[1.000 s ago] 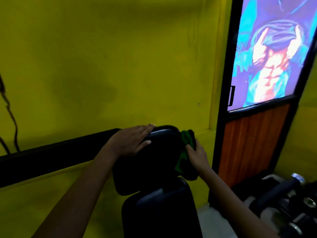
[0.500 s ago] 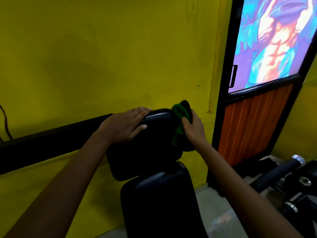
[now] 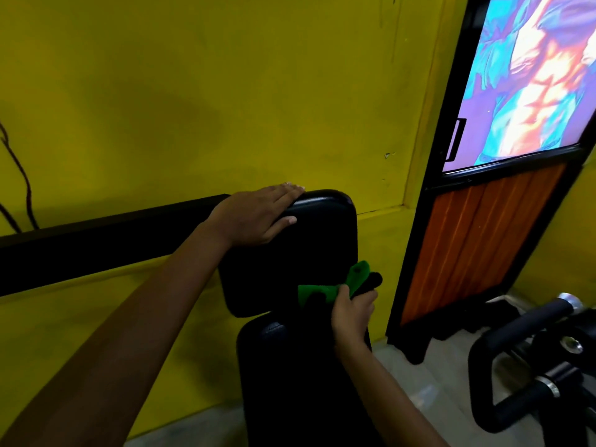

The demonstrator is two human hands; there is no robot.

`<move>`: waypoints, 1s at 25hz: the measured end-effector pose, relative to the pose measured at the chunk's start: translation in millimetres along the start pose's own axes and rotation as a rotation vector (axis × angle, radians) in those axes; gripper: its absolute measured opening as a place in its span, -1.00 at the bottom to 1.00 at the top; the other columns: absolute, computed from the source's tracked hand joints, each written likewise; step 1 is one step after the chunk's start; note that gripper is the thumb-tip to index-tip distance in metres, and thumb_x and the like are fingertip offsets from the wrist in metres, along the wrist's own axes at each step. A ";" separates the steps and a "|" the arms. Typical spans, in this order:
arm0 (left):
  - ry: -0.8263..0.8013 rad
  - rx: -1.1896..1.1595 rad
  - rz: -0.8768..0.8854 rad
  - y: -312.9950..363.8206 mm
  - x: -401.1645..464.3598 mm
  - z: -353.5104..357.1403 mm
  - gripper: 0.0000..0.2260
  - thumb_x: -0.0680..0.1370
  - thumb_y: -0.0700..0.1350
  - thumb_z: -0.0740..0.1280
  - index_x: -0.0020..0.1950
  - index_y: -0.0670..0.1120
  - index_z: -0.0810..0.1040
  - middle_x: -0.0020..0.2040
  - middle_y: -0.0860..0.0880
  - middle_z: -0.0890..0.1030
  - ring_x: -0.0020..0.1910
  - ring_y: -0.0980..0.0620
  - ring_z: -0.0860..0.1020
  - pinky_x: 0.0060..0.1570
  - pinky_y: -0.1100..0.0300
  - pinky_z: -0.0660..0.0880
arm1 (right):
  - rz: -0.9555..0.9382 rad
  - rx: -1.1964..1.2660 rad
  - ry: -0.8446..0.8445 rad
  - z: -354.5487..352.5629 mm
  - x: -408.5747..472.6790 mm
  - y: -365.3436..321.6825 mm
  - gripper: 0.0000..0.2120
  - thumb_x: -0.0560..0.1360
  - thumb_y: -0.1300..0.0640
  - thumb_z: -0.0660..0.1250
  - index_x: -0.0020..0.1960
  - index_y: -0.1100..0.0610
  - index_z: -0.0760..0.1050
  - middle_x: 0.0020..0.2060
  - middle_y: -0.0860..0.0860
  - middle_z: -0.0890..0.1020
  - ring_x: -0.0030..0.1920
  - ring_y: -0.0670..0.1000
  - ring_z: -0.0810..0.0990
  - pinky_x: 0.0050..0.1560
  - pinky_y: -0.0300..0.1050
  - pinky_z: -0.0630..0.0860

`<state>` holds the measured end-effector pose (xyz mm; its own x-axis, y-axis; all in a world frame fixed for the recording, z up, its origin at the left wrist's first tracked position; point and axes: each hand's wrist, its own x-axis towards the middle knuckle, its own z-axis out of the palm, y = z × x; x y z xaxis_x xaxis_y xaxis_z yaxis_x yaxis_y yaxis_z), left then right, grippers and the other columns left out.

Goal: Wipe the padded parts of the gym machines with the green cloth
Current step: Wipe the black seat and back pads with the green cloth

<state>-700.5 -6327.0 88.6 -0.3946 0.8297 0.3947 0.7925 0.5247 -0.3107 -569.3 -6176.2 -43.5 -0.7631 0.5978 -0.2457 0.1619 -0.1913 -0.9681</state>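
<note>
Green cloth (image 3: 325, 293) pinched by right hand (image 3: 353, 312) — against black head pad (image 3: 316, 240).

**Around you: wall, door and spare gear**

Ahead of you stands a yellow wall (image 3: 200, 91) with a black band (image 3: 106, 240) running across it. At your far left a thin cable (image 3: 19, 175) hangs down. To your right is a door (image 3: 477, 250), orange-panelled below a bright poster (image 3: 529, 79). Black handlebars (image 3: 529, 324) sit at lower right.

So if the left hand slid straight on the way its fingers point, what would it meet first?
Probably nothing solid at once: the left hand lies flat on the upper pad, fingers pointing past its top edge toward the yellow wall. Depth is unclear.
</note>
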 end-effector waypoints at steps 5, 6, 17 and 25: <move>0.012 -0.028 -0.002 -0.4 -3.9 -0.1 -0.39 0.58 0.19 -0.13 0.53 -0.13 0.17 0.50 -0.08 0.29 0.47 0.00 0.26 0.12 0.05 0.49 | -0.279 -0.218 0.009 63.8 -58.2 39.5 -0.37 0.57 0.19 0.23 0.48 0.29 -0.04 0.27 0.11 0.20 0.28 0.16 0.37 0.29 -0.07 0.37; 0.013 -0.030 0.005 -0.8 -5.3 0.2 -0.38 0.58 0.18 -0.13 0.53 -0.14 0.18 0.49 -0.09 0.30 0.47 -0.02 0.27 0.20 0.05 0.45 | -0.303 -0.240 0.004 71.1 -64.3 43.7 -0.39 0.56 0.19 0.25 0.47 0.29 0.00 0.24 0.09 0.20 0.26 0.14 0.38 0.27 -0.11 0.37; 0.016 -0.037 0.003 -5.8 -4.5 7.4 -0.46 0.60 0.11 -0.01 0.53 -0.08 0.18 0.50 -0.05 0.28 0.47 0.02 0.26 0.14 0.05 0.48 | -0.199 -0.188 0.180 56.7 -31.0 28.3 -0.38 0.55 0.20 0.27 0.46 0.29 0.01 0.30 0.25 0.22 0.25 0.29 0.36 0.26 0.04 0.38; 0.193 0.125 -0.070 6.9 -26.6 15.9 -0.54 0.61 0.05 0.06 0.42 -0.15 0.40 0.34 -0.11 0.50 0.22 -0.09 0.53 0.00 0.08 0.51 | -0.585 -0.258 0.251 29.9 -25.8 13.9 -0.43 0.46 0.34 0.32 0.43 0.25 0.23 0.28 0.22 0.28 0.28 0.26 0.35 0.31 0.00 0.32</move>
<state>-691.9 -6342.5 62.2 -0.3410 0.7449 0.5734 0.6977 0.6094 -0.3767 -566.0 -6217.6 -49.1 -0.6074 0.7143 0.3475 -0.0651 0.3912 -0.9180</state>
